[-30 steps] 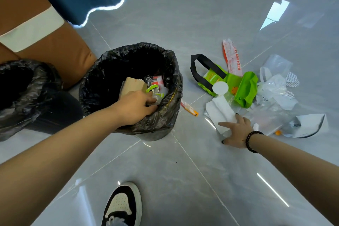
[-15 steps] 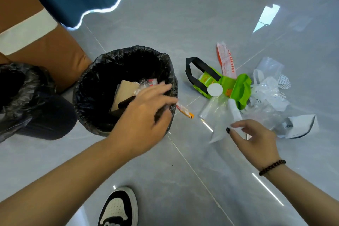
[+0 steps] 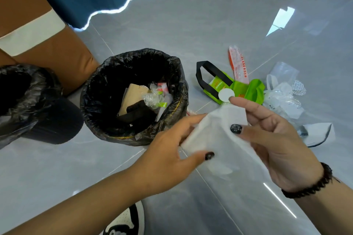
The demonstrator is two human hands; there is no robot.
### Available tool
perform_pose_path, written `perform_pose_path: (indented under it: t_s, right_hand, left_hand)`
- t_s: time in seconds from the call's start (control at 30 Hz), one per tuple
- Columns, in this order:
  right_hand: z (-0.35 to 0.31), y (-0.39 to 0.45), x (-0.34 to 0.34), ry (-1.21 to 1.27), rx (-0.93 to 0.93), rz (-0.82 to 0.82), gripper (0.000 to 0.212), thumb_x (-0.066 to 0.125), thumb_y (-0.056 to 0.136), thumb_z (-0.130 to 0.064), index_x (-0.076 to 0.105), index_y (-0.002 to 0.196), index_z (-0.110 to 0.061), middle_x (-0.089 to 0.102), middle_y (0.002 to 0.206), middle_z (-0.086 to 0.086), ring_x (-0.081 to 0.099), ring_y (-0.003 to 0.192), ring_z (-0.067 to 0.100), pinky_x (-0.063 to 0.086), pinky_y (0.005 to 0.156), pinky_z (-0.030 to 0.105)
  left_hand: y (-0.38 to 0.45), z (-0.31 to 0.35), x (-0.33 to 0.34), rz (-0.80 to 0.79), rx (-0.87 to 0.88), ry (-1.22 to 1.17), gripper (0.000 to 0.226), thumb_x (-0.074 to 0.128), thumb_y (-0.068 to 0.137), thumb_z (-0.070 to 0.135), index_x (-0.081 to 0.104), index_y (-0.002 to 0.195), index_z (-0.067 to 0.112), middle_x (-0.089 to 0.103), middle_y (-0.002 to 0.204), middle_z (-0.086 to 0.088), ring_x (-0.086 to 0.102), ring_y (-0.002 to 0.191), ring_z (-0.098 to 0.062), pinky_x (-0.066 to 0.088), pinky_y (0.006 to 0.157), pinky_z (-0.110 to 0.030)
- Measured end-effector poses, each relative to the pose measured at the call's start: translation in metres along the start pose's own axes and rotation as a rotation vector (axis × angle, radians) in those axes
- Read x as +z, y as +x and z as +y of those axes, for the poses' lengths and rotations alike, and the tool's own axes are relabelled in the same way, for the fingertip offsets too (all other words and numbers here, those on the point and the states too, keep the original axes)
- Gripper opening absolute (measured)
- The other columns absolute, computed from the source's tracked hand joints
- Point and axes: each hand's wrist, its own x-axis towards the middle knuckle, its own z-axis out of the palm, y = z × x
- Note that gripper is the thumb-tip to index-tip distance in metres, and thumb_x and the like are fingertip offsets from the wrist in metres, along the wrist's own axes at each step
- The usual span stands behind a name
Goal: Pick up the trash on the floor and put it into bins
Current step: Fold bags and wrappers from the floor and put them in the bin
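Both hands are on the same white tissue (image 3: pixel 217 135) in the lower middle of the frame: left hand (image 3: pixel 172 160) pinches its left edge, right hand (image 3: pixel 277 139) grips the right side, thumb on top. It's held just right of the black-lined bin (image 3: pixel 177 82) at centre. More trash up right on the floor (image 3: pixel 191 25): green bag (image 3: pixel 246 89), clear plastic wrappers (image 3: pixel 282 97)

Glossy grey tiled floor (image 3: pixel 210 25); crinkly black plastic bin liner (image 3: pixel 179 74); soft matt white tissue (image 3: pixel 215 135); clear crumpled plastic (image 3: pixel 282 99).
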Motion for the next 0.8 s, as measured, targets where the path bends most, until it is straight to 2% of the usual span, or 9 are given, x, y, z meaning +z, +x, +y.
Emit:
perform_pose_path:
  t_s: [0.1, 0.17, 0.2, 0.27, 0.37, 0.53, 0.63, 0.73, 0.8]
  right_hand:
    - [0.001, -0.003, 0.001, -0.242, -0.054, 0.055, 0.065, 0.075, 0.052, -0.005, 0.065, 0.116, -0.010, 0.068, 0.114, 0.012, 0.068, 0.095, 0.025, 0.057, 0.075, 0.029]
    - [0.003, -0.005, 0.000, -0.456, -0.096, 0.096, 0.050, 0.076, 0.057, -0.004, 0.071, 0.105, -0.018, 0.074, 0.096, 0.002, 0.069, 0.084, 0.020, 0.057, 0.069, 0.024]
    - [0.005, -0.005, 0.000, -0.537, -0.120, 0.123, 0.040, 0.075, 0.063, 0.002, 0.074, 0.095, -0.022, 0.073, 0.083, -0.005, 0.066, 0.074, 0.015, 0.055, 0.064, 0.021]
    - [0.009, -0.006, 0.001, -0.672, -0.167, 0.181, 0.036, 0.070, 0.074, 0.005, 0.076, 0.078, -0.031, 0.066, 0.066, -0.009, 0.058, 0.060, 0.006, 0.051, 0.056, 0.015]
    - [0.016, -0.008, 0.007, -0.759, -0.190, 0.149, 0.030, 0.071, 0.076, -0.002, 0.075, 0.075, -0.032, 0.059, 0.064, -0.008, 0.052, 0.056, 0.001, 0.043, 0.052, 0.014]
    - [0.034, -0.016, 0.022, -0.759, -0.012, -0.007, 0.006, 0.073, 0.079, -0.021, 0.075, 0.080, -0.026, 0.067, 0.070, 0.000, 0.053, 0.058, 0.007, 0.045, 0.057, 0.025]
    - [0.046, -0.023, 0.024, -0.807, 0.061, -0.104, 0.020, 0.063, 0.068, -0.040, 0.075, 0.083, -0.032, 0.070, 0.077, -0.005, 0.062, 0.062, 0.005, 0.047, 0.059, 0.020]
    - [0.051, -0.025, 0.023, -0.808, 0.134, -0.122, 0.013, 0.065, 0.082, -0.020, 0.075, 0.087, -0.028, 0.072, 0.079, -0.004, 0.065, 0.066, 0.006, 0.048, 0.061, 0.016]
    - [0.052, -0.025, 0.021, -0.826, 0.182, -0.126, 0.022, 0.061, 0.086, -0.009, 0.074, 0.087, -0.027, 0.073, 0.079, -0.002, 0.066, 0.066, 0.006, 0.048, 0.061, 0.015]
  left_hand:
    - [0.002, 0.003, 0.000, 0.108, -0.093, -0.216, 0.026, 0.070, 0.080, 0.020, 0.068, 0.103, 0.032, 0.073, 0.093, 0.006, 0.068, 0.086, -0.009, 0.056, 0.079, -0.027]
    - [0.003, 0.006, -0.003, 0.141, -0.143, -0.370, 0.011, 0.074, 0.079, 0.016, 0.074, 0.088, 0.022, 0.075, 0.084, 0.003, 0.067, 0.079, -0.008, 0.055, 0.074, -0.020]
    - [0.004, 0.008, -0.004, 0.145, -0.177, -0.463, 0.011, 0.074, 0.077, 0.015, 0.075, 0.087, 0.018, 0.076, 0.087, 0.001, 0.069, 0.080, -0.010, 0.055, 0.073, -0.019]
    - [0.004, 0.013, -0.007, 0.137, -0.247, -0.663, 0.030, 0.068, 0.071, 0.017, 0.073, 0.099, 0.010, 0.075, 0.098, -0.007, 0.071, 0.091, -0.018, 0.057, 0.080, -0.023]
    - [0.005, 0.016, -0.007, 0.161, -0.292, -0.790, 0.040, 0.066, 0.070, 0.019, 0.070, 0.108, 0.006, 0.073, 0.106, -0.011, 0.069, 0.100, -0.024, 0.056, 0.088, -0.030]
    - [0.008, 0.023, -0.015, 0.181, -0.241, -0.686, 0.030, 0.058, 0.078, 0.020, 0.064, 0.106, 0.009, 0.074, 0.105, -0.006, 0.071, 0.093, -0.022, 0.059, 0.077, -0.032]
    - [0.013, 0.031, -0.027, 0.341, -0.180, -0.574, 0.023, 0.059, 0.080, 0.019, 0.063, 0.101, 0.010, 0.075, 0.094, -0.003, 0.072, 0.080, -0.017, 0.059, 0.064, -0.030]
    - [0.024, 0.025, -0.048, 0.561, -0.105, -0.412, 0.011, 0.064, 0.082, 0.014, 0.066, 0.092, 0.017, 0.075, 0.082, 0.008, 0.071, 0.077, -0.006, 0.055, 0.064, -0.019]
    - [0.034, 0.010, -0.066, 0.660, -0.082, -0.184, 0.015, 0.065, 0.088, 0.009, 0.067, 0.089, 0.024, 0.073, 0.076, 0.014, 0.069, 0.073, 0.000, 0.052, 0.067, -0.013]
